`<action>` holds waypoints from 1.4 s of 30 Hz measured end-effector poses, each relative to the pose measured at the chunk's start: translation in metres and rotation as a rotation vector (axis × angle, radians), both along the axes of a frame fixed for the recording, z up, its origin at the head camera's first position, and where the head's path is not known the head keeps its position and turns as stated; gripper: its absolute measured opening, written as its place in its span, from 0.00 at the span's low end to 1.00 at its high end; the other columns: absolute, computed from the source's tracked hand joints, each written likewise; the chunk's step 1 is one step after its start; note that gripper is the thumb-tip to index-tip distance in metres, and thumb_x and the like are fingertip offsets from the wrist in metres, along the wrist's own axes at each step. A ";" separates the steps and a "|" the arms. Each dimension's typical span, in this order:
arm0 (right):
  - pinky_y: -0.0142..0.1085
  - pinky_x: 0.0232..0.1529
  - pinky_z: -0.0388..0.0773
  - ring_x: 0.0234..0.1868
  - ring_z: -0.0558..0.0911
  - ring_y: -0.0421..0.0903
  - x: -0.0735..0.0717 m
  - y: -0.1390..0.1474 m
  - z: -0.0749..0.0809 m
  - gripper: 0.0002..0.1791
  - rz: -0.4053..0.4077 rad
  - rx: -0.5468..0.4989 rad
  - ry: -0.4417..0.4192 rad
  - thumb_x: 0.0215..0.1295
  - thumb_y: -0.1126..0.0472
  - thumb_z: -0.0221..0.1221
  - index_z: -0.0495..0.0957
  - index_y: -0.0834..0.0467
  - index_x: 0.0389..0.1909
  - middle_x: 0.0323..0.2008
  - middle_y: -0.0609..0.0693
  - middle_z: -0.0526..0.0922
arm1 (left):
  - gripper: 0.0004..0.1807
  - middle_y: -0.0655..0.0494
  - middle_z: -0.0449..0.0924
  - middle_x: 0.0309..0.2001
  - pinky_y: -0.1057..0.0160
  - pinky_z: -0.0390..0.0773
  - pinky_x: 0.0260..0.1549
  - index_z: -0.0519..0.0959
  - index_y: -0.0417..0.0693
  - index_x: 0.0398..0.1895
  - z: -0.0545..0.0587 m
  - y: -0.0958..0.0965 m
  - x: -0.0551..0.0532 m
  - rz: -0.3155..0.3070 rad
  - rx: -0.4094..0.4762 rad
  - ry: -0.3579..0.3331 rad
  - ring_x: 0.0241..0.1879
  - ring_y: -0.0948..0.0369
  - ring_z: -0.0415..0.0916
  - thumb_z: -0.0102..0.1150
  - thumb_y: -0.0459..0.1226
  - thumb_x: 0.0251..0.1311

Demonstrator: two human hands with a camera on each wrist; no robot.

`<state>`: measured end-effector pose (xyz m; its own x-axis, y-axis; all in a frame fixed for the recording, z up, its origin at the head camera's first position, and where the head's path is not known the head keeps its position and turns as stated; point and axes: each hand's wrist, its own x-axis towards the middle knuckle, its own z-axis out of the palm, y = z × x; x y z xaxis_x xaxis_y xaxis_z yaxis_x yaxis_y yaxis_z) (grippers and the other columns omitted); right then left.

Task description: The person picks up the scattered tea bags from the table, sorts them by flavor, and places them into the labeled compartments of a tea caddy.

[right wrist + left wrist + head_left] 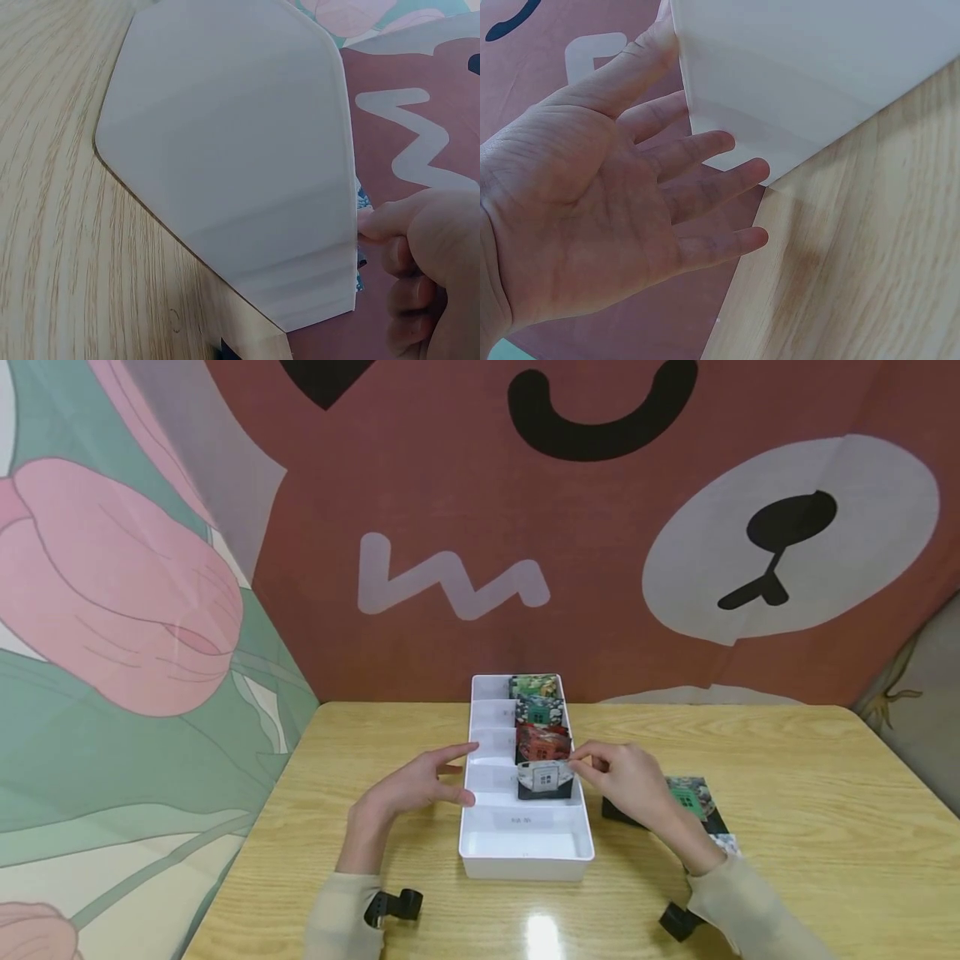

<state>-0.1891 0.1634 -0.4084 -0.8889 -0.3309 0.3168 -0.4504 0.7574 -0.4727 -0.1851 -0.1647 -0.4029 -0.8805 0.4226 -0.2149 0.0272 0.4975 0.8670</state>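
Observation:
A long white divided box point(525, 868) stands on the table, with several small printed cards upright along its right side. The front one is a grey-and-black card point(545, 783) with a small window design. Behind it is a red card point(543, 745), then darker and green ones. My right hand point(630, 781) pinches the grey-and-black card at its upper right corner, over the box's right rim. My left hand point(412, 785) lies at the left wall, thumb and forefinger at the rim. The left wrist view shows its fingers point(716, 184) spread and nearly straight beside the wall.
Under and beyond my right forearm lie more printed cards point(693, 795) on the wooden table point(810, 827). The nearest compartment point(525, 842) of the box holds no card. A printed cloth point(450, 635) hangs behind the table's far edge.

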 end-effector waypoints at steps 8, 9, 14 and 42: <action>0.29 0.16 0.52 0.10 0.58 0.36 0.001 0.003 -0.001 0.06 -0.030 -0.022 0.026 0.66 0.51 0.65 0.87 0.46 0.38 0.10 0.38 0.64 | 0.45 0.52 0.61 0.75 0.43 0.67 0.66 0.63 0.60 0.75 -0.001 -0.001 0.000 0.014 -0.018 0.000 0.71 0.46 0.65 0.74 0.44 0.54; 0.29 0.16 0.52 0.10 0.58 0.36 0.002 0.004 -0.001 0.06 -0.033 -0.024 0.031 0.66 0.51 0.65 0.87 0.46 0.38 0.10 0.38 0.64 | 0.45 0.52 0.61 0.75 0.43 0.67 0.66 0.63 0.60 0.75 -0.001 -0.001 0.000 0.017 -0.021 -0.002 0.71 0.46 0.65 0.74 0.44 0.53; 0.29 0.16 0.52 0.11 0.59 0.36 0.007 0.014 0.001 0.06 -0.053 -0.023 0.027 0.66 0.52 0.64 0.87 0.47 0.38 0.10 0.38 0.65 | 0.45 0.53 0.60 0.76 0.43 0.67 0.67 0.64 0.62 0.75 -0.001 -0.002 0.000 0.028 -0.028 -0.015 0.71 0.46 0.64 0.74 0.44 0.53; 0.30 0.15 0.54 0.12 0.59 0.37 0.046 0.088 -0.002 0.13 -0.171 0.093 -0.145 0.68 0.47 0.61 0.86 0.49 0.44 0.12 0.41 0.66 | 0.45 0.54 0.61 0.75 0.45 0.68 0.66 0.63 0.61 0.75 -0.002 -0.001 -0.001 0.017 -0.018 -0.012 0.71 0.47 0.65 0.74 0.44 0.54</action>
<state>-0.1433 0.2518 -0.4108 -0.9684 -0.1936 0.1570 -0.2446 0.8600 -0.4479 -0.1859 -0.1654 -0.4050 -0.8849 0.4033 -0.2329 0.0081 0.5132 0.8582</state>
